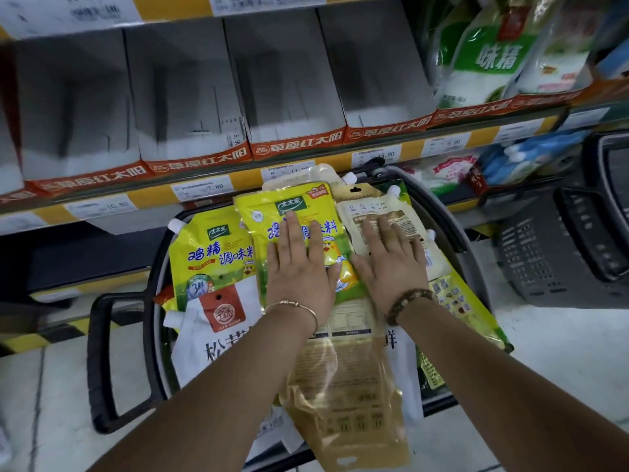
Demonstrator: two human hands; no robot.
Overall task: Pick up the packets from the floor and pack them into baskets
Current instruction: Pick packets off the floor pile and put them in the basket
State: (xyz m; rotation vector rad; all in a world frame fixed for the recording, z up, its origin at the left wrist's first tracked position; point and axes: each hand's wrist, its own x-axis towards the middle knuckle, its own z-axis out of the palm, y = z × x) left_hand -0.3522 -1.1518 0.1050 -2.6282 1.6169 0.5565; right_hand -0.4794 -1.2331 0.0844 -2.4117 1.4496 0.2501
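Your left hand [299, 267] lies flat on the yellow packet [269, 212] and your right hand [391, 264] flat on the beige packet [377, 207]. The fingers [291, 229] of both are straight and spread, pressing down and gripping nothing. The packets are in the basket [442, 212], which stands on the floor [561, 352] below the shelf [153, 199], but they are heaped above its rim, and that is where trouble likely starts. The gold packet [347, 403] hangs out over the near rim toward you, much of its length seemingly unsupported. If you lift your palms or shove the pile forward, it can slide out onto the floor. The white packet [218, 342] on the left also overlaps the rim beside the handle [98, 362] and could slip the same way. These pouches look glossy and slick, so the stack shifts easily under uneven pressure: press harder on one side and the top layer may skate off the other. Several have spouts [177, 226], and hard pressing could strain a cap or a seam, though you can't tell from here how full they are. The handle lies down on the left, and raising it through the overhanging packets would likely catch and tip them. A second basket [544, 253] sits to your right, and moving the overflow there looks safer than squashing.
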